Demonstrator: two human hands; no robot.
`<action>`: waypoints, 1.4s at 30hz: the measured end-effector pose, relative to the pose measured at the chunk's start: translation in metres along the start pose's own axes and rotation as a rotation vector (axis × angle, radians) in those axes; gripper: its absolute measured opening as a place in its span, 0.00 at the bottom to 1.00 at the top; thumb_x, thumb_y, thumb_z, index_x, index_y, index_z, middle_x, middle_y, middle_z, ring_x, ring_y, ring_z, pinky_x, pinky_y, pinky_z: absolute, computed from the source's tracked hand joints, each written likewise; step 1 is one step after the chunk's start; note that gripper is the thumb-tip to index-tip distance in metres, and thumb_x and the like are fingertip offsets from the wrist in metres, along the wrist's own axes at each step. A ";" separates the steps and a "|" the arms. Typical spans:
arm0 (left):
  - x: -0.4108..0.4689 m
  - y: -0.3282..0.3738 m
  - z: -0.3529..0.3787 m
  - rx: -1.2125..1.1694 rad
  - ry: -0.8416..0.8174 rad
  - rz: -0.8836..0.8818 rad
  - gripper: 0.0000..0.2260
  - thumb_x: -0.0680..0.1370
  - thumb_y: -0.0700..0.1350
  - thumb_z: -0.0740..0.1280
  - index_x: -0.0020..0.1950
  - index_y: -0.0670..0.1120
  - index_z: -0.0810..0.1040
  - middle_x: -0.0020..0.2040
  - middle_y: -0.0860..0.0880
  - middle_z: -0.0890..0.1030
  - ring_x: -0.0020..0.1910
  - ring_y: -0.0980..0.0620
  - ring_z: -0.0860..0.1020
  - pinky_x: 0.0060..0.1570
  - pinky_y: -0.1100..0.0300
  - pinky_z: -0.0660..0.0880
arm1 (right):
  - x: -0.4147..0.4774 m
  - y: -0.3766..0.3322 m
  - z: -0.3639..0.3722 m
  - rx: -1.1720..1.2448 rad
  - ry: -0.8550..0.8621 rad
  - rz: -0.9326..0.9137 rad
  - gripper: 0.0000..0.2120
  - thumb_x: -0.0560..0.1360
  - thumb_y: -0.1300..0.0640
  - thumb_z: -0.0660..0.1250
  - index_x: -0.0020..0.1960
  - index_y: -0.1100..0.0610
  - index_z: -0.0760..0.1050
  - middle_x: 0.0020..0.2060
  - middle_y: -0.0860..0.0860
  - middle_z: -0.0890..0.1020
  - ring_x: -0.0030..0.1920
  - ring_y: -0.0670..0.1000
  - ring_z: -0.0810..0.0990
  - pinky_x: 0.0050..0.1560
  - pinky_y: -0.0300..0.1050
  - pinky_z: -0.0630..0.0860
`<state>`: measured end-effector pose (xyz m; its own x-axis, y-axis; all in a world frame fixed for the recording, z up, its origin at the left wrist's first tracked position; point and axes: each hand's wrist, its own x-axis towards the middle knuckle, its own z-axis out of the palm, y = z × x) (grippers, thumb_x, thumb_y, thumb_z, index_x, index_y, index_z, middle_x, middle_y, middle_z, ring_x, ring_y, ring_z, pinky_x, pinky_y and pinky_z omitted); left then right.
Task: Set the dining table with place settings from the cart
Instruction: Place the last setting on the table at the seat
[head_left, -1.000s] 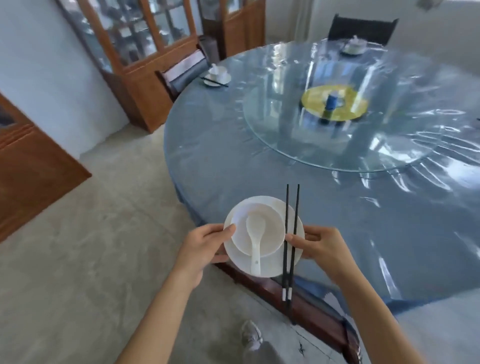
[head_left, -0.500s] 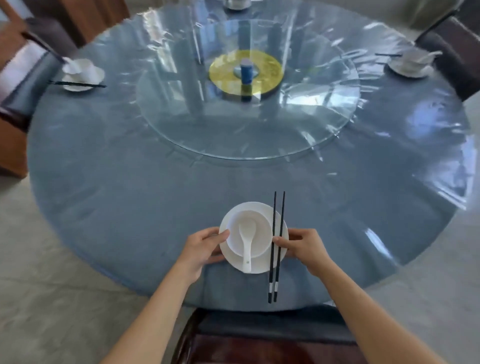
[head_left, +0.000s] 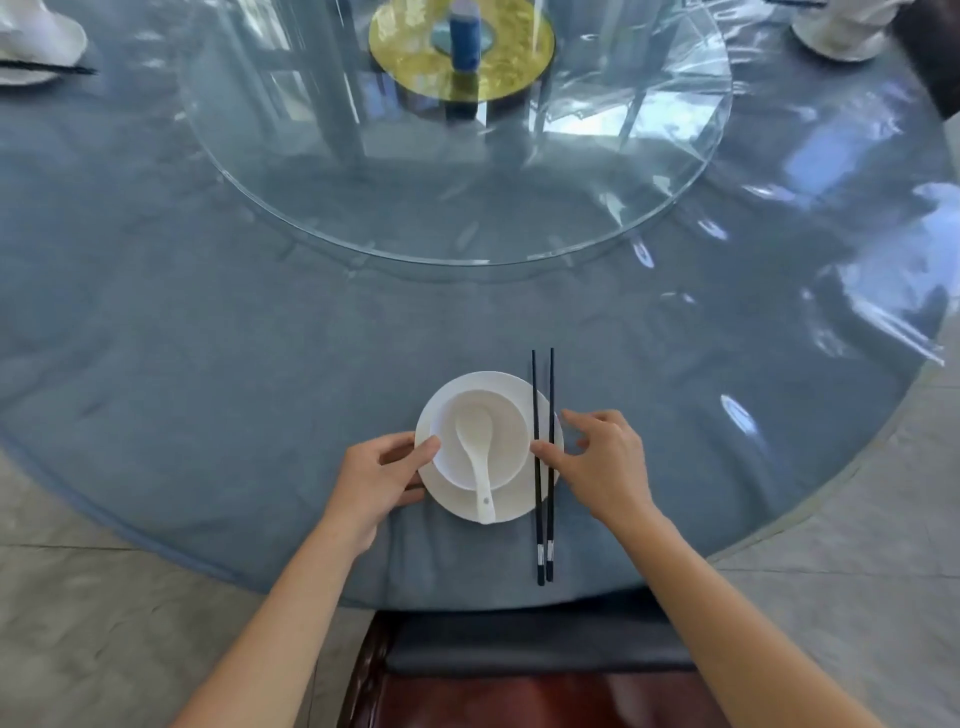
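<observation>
2 hands (head_left: 382, 480) at plate (head_left: 452, 501), bowl (head_left: 498, 431), chopsticks (head_left: 543, 395)

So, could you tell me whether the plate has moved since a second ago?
Yes. The plate moved from over the table's edge inward onto the cloth, toward the glass turntable.

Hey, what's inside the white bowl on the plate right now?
A white ceramic spoon lies in the bowl, scoop inside, handle over the near rim onto the plate. Nothing else shows inside; the bowl bottom under the scoop is hidden.

Dining room — round table (head_left: 208, 364) with glass turntable (head_left: 467, 208), place settings.
</observation>
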<state>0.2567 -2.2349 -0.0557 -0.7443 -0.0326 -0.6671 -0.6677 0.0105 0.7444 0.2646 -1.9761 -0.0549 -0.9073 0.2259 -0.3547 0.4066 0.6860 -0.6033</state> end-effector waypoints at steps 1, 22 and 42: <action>0.001 -0.001 -0.001 0.037 0.014 0.011 0.07 0.76 0.50 0.77 0.53 0.50 0.87 0.48 0.50 0.89 0.45 0.50 0.88 0.42 0.58 0.85 | -0.001 -0.002 0.003 -0.019 0.044 -0.014 0.21 0.72 0.45 0.79 0.61 0.53 0.84 0.50 0.53 0.82 0.50 0.55 0.82 0.57 0.51 0.78; -0.032 0.015 0.077 1.017 0.215 0.514 0.49 0.71 0.70 0.71 0.84 0.53 0.53 0.82 0.48 0.60 0.80 0.45 0.58 0.75 0.48 0.63 | -0.006 -0.020 0.019 -0.148 0.084 -0.037 0.18 0.75 0.60 0.70 0.30 0.57 0.66 0.26 0.53 0.72 0.32 0.55 0.65 0.36 0.49 0.62; -0.013 0.030 0.057 1.207 -0.191 0.511 0.56 0.69 0.53 0.80 0.84 0.57 0.44 0.86 0.50 0.48 0.84 0.48 0.47 0.82 0.47 0.51 | -0.006 -0.018 0.022 -0.108 0.109 -0.046 0.23 0.73 0.61 0.70 0.27 0.56 0.58 0.22 0.51 0.61 0.27 0.50 0.55 0.30 0.44 0.59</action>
<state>0.2455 -2.1772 -0.0265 -0.8395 0.3795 -0.3888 0.1642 0.8594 0.4842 0.2654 -2.0049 -0.0579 -0.9333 0.2619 -0.2456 0.3559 0.7663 -0.5349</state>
